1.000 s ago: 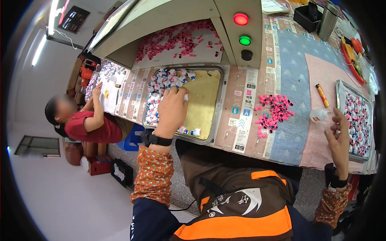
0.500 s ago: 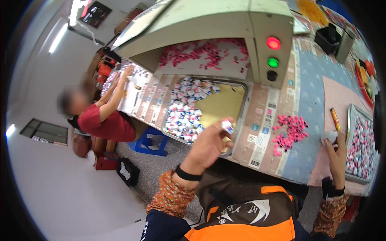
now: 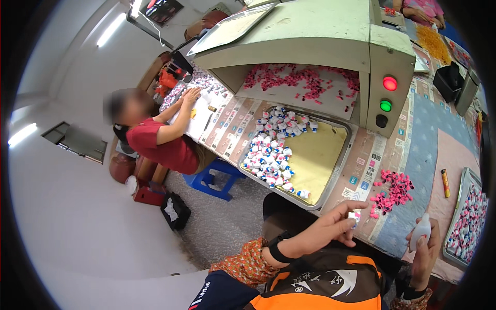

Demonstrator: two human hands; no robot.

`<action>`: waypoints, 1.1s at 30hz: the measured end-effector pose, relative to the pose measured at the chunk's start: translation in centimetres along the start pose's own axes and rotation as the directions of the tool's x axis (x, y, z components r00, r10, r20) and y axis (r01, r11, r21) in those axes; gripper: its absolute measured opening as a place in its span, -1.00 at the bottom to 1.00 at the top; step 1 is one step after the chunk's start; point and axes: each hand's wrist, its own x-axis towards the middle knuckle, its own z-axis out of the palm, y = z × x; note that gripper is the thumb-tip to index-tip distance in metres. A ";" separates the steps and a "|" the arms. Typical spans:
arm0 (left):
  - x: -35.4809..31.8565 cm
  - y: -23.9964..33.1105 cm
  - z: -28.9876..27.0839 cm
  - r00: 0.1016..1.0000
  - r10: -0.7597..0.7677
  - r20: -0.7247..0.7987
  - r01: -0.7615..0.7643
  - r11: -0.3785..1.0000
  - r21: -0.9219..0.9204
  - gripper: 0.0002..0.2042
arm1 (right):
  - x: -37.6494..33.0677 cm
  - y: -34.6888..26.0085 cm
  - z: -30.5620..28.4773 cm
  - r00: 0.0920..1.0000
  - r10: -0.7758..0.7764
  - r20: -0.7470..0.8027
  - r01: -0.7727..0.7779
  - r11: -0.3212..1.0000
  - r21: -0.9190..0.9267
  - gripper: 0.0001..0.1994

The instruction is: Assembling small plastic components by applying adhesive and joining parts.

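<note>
At far left a co-worker [image 3: 163, 137] in a red top leans over the table [image 3: 364, 155], the face blurred and whatever the hands work on too small to make out. A blue stool [image 3: 219, 178] stands below, partly hidden under the table edge. Next comes a tray [image 3: 325, 160], its left part heaped with white pieces [image 3: 268, 160] marked blue and pink; the heap hides the lower ones. Behind it stands a machine [image 3: 305, 44], its opening showing pink bits [image 3: 289, 80], the deeper part hidden under the hood.

The left hand [image 3: 330, 226], just in front of the table, has thumb and fingers closed on one white piece [image 3: 354, 217], partly covered by them; the index finger reaches out beyond it. Loose pink caps [image 3: 395, 191] lie on the table just past this hand.

To the right, the right hand [image 3: 426, 251] is curled around a translucent bottle [image 3: 421, 231], nozzle up, its base hidden in the grip. An orange tube [image 3: 445, 183] lies beyond. At far right, a second tray [image 3: 456, 260] full of similar pieces is cut off by the dark fisheye rim.
</note>
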 end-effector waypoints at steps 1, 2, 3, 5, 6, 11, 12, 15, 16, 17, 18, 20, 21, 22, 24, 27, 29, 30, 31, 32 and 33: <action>0.2 -0.7 0.3 1.000 0.003 0.016 -0.003 1.000 0.020 -0.57 | -0.7 0.1 0.4 1.000 -0.002 -0.024 0.002 1.000 -0.003 -0.46; 0.2 -1.2 0.7 0.999 0.001 0.036 -0.002 0.999 0.038 -0.59 | -1.0 0.1 0.8 0.999 0.014 -0.035 -0.014 1.000 -0.007 -0.46; 0.2 -1.4 0.7 1.000 -0.020 0.014 0.018 0.997 0.073 -0.63 | -1.0 -0.1 1.4 0.999 -0.028 -0.024 0.027 0.999 -0.046 -0.47; 0.1 -2.5 0.6 1.000 -0.005 -0.028 0.008 0.995 0.100 -0.65 | -1.4 -1.3 2.2 0.995 -0.095 0.010 0.095 0.974 -0.204 -0.49; -0.1 -2.4 1.0 0.999 0.007 -0.038 -0.002 0.993 0.117 -0.65 | -1.8 -1.5 2.7 0.994 -0.106 0.013 0.106 0.984 -0.144 -0.49; -0.1 -3.5 1.7 0.998 0.026 -0.055 -0.020 0.993 0.113 -0.57 | -2.8 -0.3 2.5 0.982 -0.180 0.057 0.184 0.979 -0.082 -0.53; 0.0 -3.7 1.8 0.999 0.013 -0.044 -0.008 0.994 0.110 -0.56 | -2.9 -0.2 2.4 0.959 -0.269 0.095 0.280 0.949 -0.144 -0.54; 0.0 -4.7 2.0 0.999 0.019 -0.038 -0.010 0.976 0.215 -0.55 | -3.4 -0.3 2.2 0.927 -0.332 0.175 0.361 0.916 -0.175 -0.56; 0.0 -4.9 2.2 0.997 0.054 -0.056 -0.035 0.954 0.298 -0.55 | -3.4 -0.3 2.3 0.918 -0.333 0.217 0.368 0.918 -0.148 -0.58; 0.0 -5.3 2.2 0.996 0.048 -0.070 -0.025 0.953 0.301 -0.55 | -3.2 -0.3 2.8 0.904 -0.382 0.192 0.419 0.880 -0.221 -0.63; -0.1 -5.6 2.2 0.997 0.039 -0.066 -0.017 0.954 0.299 -0.55 | -3.0 -0.3 3.0 0.908 -0.376 0.185 0.411 0.884 -0.224 -0.63; -0.2 -6.3 2.2 0.995 0.068 -0.078 -0.029 0.908 0.418 -0.54 | -2.7 -0.1 3.2 0.851 -0.447 0.275 0.517 0.803 -0.297 -0.66; -0.3 -6.4 2.2 0.995 0.063 -0.076 -0.025 0.909 0.416 -0.54 | -2.5 -0.4 3.3 0.846 -0.435 0.309 0.522 0.793 -0.313 -0.68; -0.4 -6.4 2.4 0.993 0.070 -0.095 -0.020 0.892 0.452 -0.54 | -2.5 -0.4 3.5 0.847 -0.433 0.307 0.520 0.795 -0.312 -0.68; -0.6 -6.4 2.6 0.991 0.076 -0.114 -0.011 0.874 0.486 -0.54 | -2.4 -0.4 3.7 0.814 -0.470 0.341 0.573 0.745 -0.340 -0.70; -0.6 -6.4 2.8 0.984 0.155 -0.091 -0.075 0.813 0.577 -0.56 | -2.4 -0.1 3.9 0.797 -0.497 0.342 0.601 0.707 -0.373 -0.70; -0.5 -6.3 2.8 0.980 0.179 -0.093 -0.089 0.798 0.596 -0.58 | -2.4 -0.1 4.0 0.797 -0.500 0.340 0.602 0.705 -0.375 -0.70; -0.5 -6.2 2.8 0.980 0.176 -0.092 -0.088 0.798 0.596 -0.58 | -2.3 -0.1 4.1 0.795 -0.503 0.340 0.605 0.702 -0.376 -0.71; -0.5 -6.1 2.8 0.980 0.174 -0.092 -0.084 0.792 0.604 -0.59 | -2.3 0.0 4.2 0.796 -0.502 0.338 0.604 0.703 -0.377 -0.71; -0.5 -6.1 2.8 0.981 0.172 -0.093 -0.080 0.786 0.613 -0.59 | -2.3 0.0 4.2 0.793 -0.503 0.344 0.607 0.697 -0.381 -0.72; -0.5 -6.1 2.8 0.981 0.170 -0.093 -0.078 0.786 0.613 -0.59 | -2.2 0.1 4.3 0.791 -0.503 0.349 0.610 0.692 -0.386 -0.72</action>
